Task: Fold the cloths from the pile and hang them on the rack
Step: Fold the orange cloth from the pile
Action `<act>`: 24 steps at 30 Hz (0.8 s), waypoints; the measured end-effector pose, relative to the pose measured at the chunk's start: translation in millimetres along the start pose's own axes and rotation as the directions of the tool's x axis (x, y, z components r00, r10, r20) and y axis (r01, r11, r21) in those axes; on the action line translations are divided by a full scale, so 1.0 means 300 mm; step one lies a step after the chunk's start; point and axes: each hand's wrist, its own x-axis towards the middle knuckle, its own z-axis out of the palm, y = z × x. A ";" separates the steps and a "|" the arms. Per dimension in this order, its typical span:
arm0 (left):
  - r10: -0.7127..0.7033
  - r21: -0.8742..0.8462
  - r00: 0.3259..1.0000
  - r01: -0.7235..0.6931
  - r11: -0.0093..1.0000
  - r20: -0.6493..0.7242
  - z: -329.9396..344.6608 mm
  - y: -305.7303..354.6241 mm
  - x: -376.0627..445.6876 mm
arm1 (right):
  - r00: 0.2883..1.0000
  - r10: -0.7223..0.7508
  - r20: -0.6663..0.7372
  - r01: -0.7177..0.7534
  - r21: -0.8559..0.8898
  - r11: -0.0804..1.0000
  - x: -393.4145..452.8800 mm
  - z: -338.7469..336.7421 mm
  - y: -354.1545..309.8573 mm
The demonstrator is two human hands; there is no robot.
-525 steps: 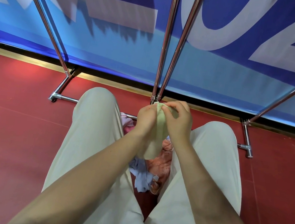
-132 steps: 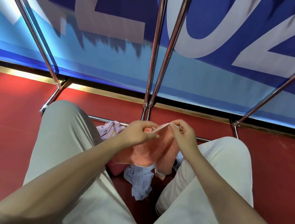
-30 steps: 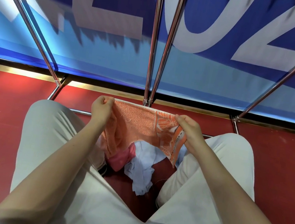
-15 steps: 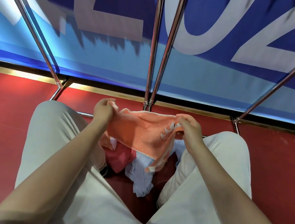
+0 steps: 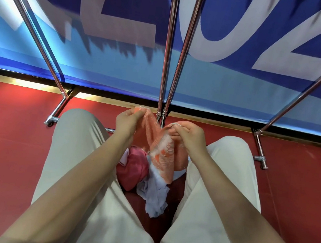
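We find the orange cloth [image 5: 154, 140] held up in the air between the knees, in front of the base of the rack [image 5: 167, 61]. It sags in a V between two raised corners, and its lower part, bearing a pale leaf pattern, hangs down over the pile [image 5: 144, 178]. The left hand [image 5: 126, 121] pinches the upper left corner between curled fingers and thumb. The right hand [image 5: 189, 134] grips the upper right corner in the same manner, fingers curled round the edge. The two hands stand near each other, with the slack of the cloth between them.

Below the cloth we note the pile on the red floor [image 5: 6, 153] between the legs: a pink cloth [image 5: 133, 170] to the left and a light blue cloth [image 5: 154, 195] to the right, touching each other. The orange cloth's lower edge overlaps the blue one.

The person sits with both knees raised, in beige trousers [image 5: 76, 141], bare forearms reaching forward. The rack's chrome tubes rise from floor-level feet; two central tubes stand just behind the hands. Behind the rack stands a blue banner [image 5: 240, 90] with large white characters.
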 end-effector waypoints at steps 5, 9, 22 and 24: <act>0.010 -0.005 0.999 -0.010 1.000 0.035 0.040 0.000 -0.013 | 0.977 -0.197 -0.082 0.167 -0.281 0.945 0.022 0.023 0.009; 0.134 0.134 0.987 -0.145 0.980 0.088 0.069 -0.010 -0.024 | 0.982 -0.186 -0.037 0.170 -0.256 0.952 0.030 0.038 -0.010; 0.158 -0.006 0.943 -0.164 0.986 0.293 0.102 -0.072 -0.103 | 0.984 -0.158 -0.084 0.147 -0.128 0.981 0.004 0.076 -0.040; 0.145 -0.030 0.937 -0.143 0.989 0.317 0.105 -0.072 -0.108 | 0.981 -0.140 -0.134 0.127 -0.100 0.987 0.003 0.077 -0.044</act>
